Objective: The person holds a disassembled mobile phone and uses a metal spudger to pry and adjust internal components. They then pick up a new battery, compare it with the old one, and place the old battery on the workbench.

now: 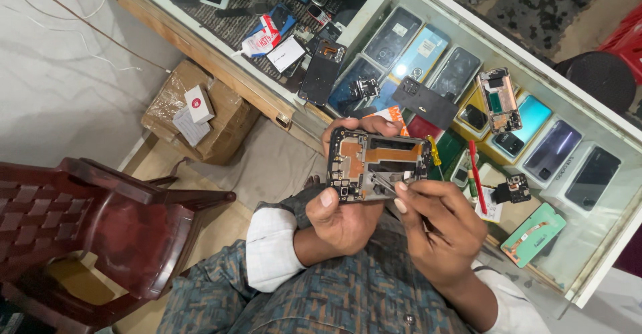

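Gripping a flat opened phone (378,165) with copper shielding, the left hand (344,217) clamps it while the right hand (438,224) pinches thin metal tweezers (384,183).

I wear a shirt with a mottled, blocky pattern in muted blue-grey, teal and rusty brown, dotted with small dark buttons. Under it sits a white long-sleeved layer, its cuff rolled into a thick band around my left forearm; a plain white sleeve covers my right arm too. My left hand (342,219) and right hand (438,226) are bare, with no rings, watch or gloves, nails short.
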The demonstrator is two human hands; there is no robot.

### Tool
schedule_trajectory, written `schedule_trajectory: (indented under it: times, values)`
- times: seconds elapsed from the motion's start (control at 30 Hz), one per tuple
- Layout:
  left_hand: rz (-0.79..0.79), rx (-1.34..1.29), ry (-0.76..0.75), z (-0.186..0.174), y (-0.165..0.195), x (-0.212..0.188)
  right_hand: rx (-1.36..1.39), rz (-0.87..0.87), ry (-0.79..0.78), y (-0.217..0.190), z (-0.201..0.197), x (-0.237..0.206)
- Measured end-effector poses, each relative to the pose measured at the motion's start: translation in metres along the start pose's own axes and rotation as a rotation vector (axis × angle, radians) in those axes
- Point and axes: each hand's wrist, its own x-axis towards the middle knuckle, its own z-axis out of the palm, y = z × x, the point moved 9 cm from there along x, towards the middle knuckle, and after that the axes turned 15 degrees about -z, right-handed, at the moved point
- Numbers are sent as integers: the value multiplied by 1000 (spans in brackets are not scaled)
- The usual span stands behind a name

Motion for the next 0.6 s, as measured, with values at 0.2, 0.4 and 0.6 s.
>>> schedule_trajectory:
  times: [0.2,0.4,0.6]
  values:
    - [8,7,17,1,1,-1,14,4,8,-3,-1,1]
    - [7,20,25,2,2,-3,55,24,32,-1,-3,3]
    - [28,15,21,4,1,0,67,57,40,5,-4,1]
